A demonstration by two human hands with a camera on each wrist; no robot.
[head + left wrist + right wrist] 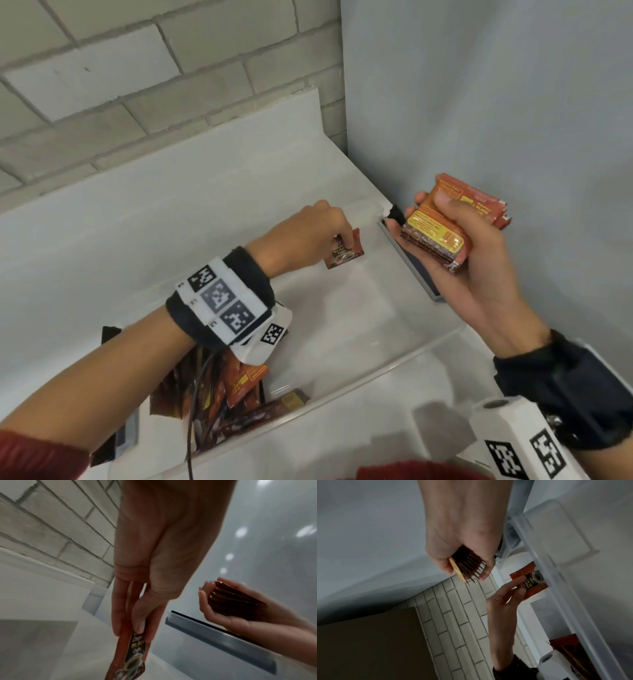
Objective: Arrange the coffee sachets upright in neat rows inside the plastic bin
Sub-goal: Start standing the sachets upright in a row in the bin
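Left hand [308, 236] pinches 1 sachet [344, 253] upright at the bin's [404, 356] far end, right hand [455, 260] grips the stack [442, 236]; unsupported, it may flop over.

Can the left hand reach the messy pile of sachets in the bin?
Probably yes: the pile of sachets lies uncovered under the left hand's wrist, but its fingers pinch one sachet.
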